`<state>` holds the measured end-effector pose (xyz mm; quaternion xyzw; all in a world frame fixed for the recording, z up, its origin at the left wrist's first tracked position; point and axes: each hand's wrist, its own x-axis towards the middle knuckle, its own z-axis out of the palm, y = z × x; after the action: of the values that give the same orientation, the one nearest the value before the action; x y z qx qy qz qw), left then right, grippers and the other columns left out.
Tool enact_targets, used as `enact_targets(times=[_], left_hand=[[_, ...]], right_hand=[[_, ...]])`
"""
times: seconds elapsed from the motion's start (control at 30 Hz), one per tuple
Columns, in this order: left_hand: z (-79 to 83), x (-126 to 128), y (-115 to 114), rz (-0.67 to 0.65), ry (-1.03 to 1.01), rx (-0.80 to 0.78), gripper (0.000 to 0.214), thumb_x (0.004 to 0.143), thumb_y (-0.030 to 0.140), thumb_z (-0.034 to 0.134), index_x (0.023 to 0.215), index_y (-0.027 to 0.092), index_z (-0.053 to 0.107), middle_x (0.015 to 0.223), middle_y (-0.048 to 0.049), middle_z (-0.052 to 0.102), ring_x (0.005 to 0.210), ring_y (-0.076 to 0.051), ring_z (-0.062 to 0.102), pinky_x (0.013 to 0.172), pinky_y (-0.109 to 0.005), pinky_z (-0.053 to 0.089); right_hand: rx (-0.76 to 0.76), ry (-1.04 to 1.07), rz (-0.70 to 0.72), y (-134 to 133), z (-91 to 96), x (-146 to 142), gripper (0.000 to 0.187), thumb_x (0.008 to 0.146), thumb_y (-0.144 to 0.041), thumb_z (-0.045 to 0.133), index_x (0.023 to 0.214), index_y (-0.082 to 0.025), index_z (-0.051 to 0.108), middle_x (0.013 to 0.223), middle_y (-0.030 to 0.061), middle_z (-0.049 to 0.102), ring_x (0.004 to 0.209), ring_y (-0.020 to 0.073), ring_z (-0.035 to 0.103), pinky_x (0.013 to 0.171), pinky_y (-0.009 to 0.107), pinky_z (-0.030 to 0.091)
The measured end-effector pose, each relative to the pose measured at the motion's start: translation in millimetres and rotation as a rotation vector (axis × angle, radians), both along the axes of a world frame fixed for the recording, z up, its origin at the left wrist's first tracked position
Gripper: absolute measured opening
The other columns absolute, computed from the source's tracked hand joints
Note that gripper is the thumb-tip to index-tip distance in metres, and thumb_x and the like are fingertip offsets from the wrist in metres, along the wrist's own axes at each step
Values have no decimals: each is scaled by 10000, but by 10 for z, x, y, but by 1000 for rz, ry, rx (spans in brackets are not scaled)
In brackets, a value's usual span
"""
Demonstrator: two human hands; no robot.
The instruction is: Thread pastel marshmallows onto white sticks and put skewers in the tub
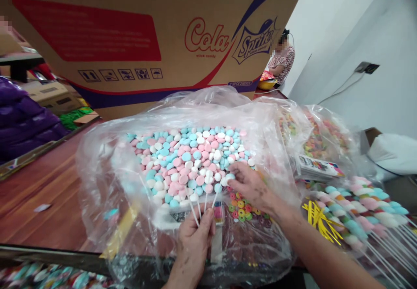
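Observation:
An open clear plastic bag lies on the wooden table, full of pink, blue and white candies. My left hand is closed on three thin white sticks, whose tips point up into the candy heap; each tip carries a candy. My right hand reaches into the bag, its fingers pinched at the near right edge of the heap, on a candy I can barely make out. Small coloured ring candies lie under that hand.
A large cardboard box printed "Cola Sprite" stands behind the bag. At right lie finished candy skewers, yellow twist ties and another bag of coloured rings. A seated person is far back.

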<state>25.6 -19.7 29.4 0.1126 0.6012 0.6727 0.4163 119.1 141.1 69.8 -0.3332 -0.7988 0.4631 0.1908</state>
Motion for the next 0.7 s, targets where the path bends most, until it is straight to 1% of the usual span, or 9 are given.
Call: enact_targets(times=[0.07, 0.1, 0.17, 0.27, 0.37, 0.57, 0.63, 0.7], left_hand=[[-22, 6, -6, -12, 57, -18, 430, 685, 576, 762, 831, 177, 705, 451, 69, 484, 350, -56, 248, 338, -182, 149], [-31, 9, -7, -20, 102, -31, 425, 688, 581, 757, 813, 176, 719, 451, 62, 489, 352, -62, 257, 336, -188, 157], [-46, 16, -7, -24, 197, -51, 413, 699, 586, 744, 762, 177, 736, 441, 53, 482, 356, -74, 271, 339, -198, 177], [-66, 25, -6, -21, 267, -60, 383, 731, 567, 725, 741, 184, 745, 441, 54, 469, 358, -82, 277, 348, -208, 185], [-88, 24, -9, -26, 312, -64, 368, 759, 550, 702, 740, 184, 739, 454, 51, 467, 374, -89, 286, 367, -213, 181], [-82, 7, -5, -76, 374, -63, 307, 815, 465, 661, 700, 184, 705, 474, 50, 451, 438, -107, 336, 445, -217, 248], [-73, 3, 1, -90, 391, -69, 297, 819, 447, 656, 688, 184, 699, 480, 48, 453, 451, -113, 353, 459, -221, 259], [-76, -2, 2, -109, 399, -82, 301, 822, 445, 648, 685, 182, 697, 487, 46, 454, 458, -117, 360, 465, -224, 263]], right_hand=[[-248, 205, -71, 30, -31, 24, 283, 772, -345, 632, 1010, -205, 569, 713, -43, 561, 648, 135, 533, 605, 254, 430], [-334, 280, -94, 32, -43, 31, 319, 742, -364, 671, 1002, -203, 581, 708, -45, 569, 646, 134, 539, 606, 254, 432], [-434, 387, -121, 18, -63, 37, 355, 693, -379, 734, 973, -206, 605, 721, -41, 594, 664, 137, 555, 620, 257, 442], [-500, 494, -140, -16, -82, 28, 348, 653, -362, 786, 920, -213, 620, 758, -32, 625, 699, 140, 574, 637, 256, 457], [-527, 565, -151, -24, -92, 20, 341, 646, -349, 805, 906, -214, 630, 790, -22, 646, 718, 141, 587, 655, 262, 475], [-471, 583, -165, 1, -127, 28, 340, 650, -340, 822, 917, -215, 653, 804, -18, 660, 742, 145, 607, 688, 271, 507], [-433, 574, -161, 3, -135, 38, 328, 662, -332, 815, 924, -216, 655, 814, -15, 662, 756, 147, 617, 700, 272, 516], [-335, 543, -148, 2, -125, 59, 302, 683, -315, 796, 937, -219, 664, 856, -2, 663, 780, 154, 626, 708, 279, 529]])
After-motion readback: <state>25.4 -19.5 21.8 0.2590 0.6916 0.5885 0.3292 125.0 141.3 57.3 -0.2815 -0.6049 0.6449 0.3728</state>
